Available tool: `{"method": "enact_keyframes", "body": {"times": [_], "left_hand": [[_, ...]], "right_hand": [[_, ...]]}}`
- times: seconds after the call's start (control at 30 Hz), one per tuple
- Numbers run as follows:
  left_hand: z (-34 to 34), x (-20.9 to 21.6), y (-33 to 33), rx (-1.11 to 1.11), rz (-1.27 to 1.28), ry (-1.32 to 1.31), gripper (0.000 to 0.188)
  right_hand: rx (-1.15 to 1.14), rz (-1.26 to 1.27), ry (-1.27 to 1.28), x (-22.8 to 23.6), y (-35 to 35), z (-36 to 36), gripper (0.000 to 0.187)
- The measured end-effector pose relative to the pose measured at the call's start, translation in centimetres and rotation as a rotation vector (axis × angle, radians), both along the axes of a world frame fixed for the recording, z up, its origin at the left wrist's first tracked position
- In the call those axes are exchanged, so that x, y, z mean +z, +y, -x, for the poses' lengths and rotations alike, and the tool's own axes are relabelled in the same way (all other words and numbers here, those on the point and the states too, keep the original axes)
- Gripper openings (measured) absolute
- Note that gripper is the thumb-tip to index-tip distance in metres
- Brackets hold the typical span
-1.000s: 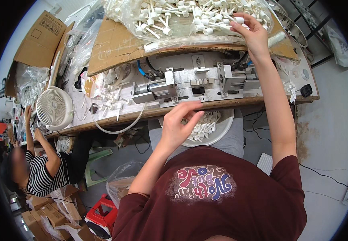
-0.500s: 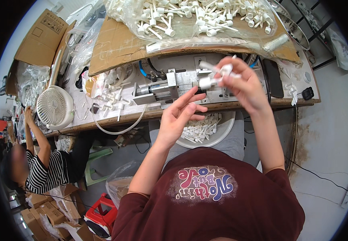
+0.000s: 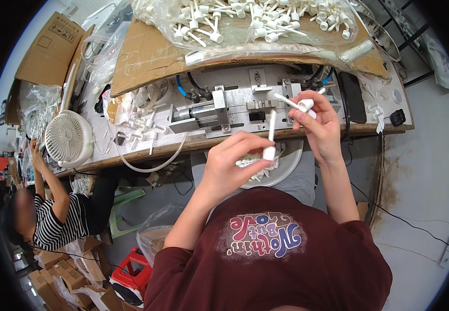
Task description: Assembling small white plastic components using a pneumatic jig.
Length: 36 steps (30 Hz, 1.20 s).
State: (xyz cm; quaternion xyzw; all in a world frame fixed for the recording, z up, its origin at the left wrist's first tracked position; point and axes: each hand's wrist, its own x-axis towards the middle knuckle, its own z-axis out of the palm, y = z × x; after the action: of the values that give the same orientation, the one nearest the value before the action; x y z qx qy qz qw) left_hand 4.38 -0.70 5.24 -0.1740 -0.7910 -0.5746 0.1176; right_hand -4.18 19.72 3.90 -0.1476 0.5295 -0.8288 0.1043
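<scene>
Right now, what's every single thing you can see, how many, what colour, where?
held stemmed parts: at least two, white, centre
piled stemmed parts: many, white, on clear film
cardboard sheet: one, brown, under that pile
clamping fixture: one, silver, on workbench
loose stemmed parts: several, white, left of fixture
flat slab: one, black, right of fixture
basin: one, white, below workbench edge
desk fan: one, white, workbench's left
stool: one, red, lower left
plastic frame: one, green, left of basin
cardboard boxes: several, brown, far left
co-worker: one, striped black-and-white shirt, left
T-shirt: one, maroon, bottom centre
left hand: one, bare, holding one
right hand: one, bare, holding the rest
</scene>
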Motion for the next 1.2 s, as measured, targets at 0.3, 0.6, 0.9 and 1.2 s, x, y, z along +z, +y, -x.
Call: {"method": "enact_keyframes", "body": {"times": [0.3, 0.6, 0.9, 1.2], "left_hand": [[3.2, -7.3, 1.0, 0.362, 0.653, 0.384, 0.029], [4.4, -6.2, 1.1, 0.279, 0.722, 0.332, 0.028], [4.2, -5.6, 1.2, 0.285, 0.72, 0.245, 0.026], [3.5, -6.0, 1.7, 0.292, 0.443, 0.097, 0.034]], "right_hand": [[-0.171, -0.152, 0.066, -0.5, -0.6, -1.3, 0.038], [-0.238, -0.163, 0.031, 0.2, -0.7, -2.2, 0.039], [-0.226, -0.14, 0.111, 0.4, -1.2, -2.8, 0.04], [-0.253, -0.288, 0.207, -0.3, -1.3, -3.9, 0.039]]}}
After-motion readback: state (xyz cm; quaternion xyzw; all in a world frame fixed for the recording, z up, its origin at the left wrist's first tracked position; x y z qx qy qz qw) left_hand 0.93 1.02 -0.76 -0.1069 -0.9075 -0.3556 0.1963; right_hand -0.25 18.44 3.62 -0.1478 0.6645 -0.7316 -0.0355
